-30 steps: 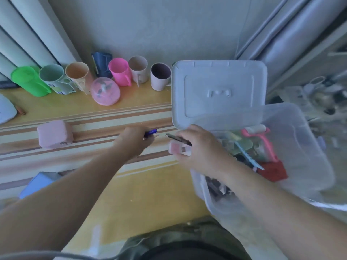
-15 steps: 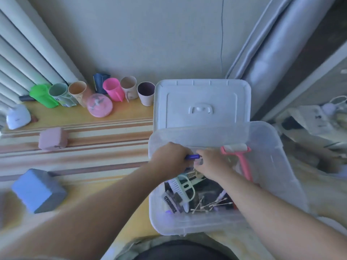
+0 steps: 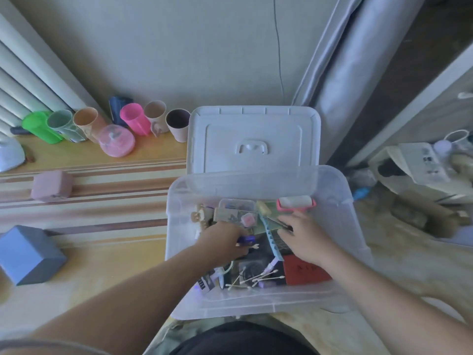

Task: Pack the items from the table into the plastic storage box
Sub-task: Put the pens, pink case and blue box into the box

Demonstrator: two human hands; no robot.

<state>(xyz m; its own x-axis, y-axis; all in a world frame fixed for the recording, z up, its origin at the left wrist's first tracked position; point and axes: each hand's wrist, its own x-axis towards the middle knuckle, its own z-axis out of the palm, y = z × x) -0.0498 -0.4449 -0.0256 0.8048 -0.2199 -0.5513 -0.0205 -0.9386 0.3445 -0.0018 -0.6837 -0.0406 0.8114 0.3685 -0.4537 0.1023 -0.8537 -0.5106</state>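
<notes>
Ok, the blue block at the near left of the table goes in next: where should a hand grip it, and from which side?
Probably from above, fingers and thumb spanning two opposite side faces of the blue block. It sits flat on the table with its broad top face up and open space all round; nothing touches it, so a straight-down approach looks unobstructed.

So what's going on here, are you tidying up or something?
A person is packing small things into a clear plastic storage box at the table's edge. Both hands are down inside it: the left hand holds a blue pen, the right hand a thin dark stick-like item. The box already holds a lint roller, cotton swabs and other bits. Its lid leans behind. Cups and two small blocks are not yet packed.
</notes>
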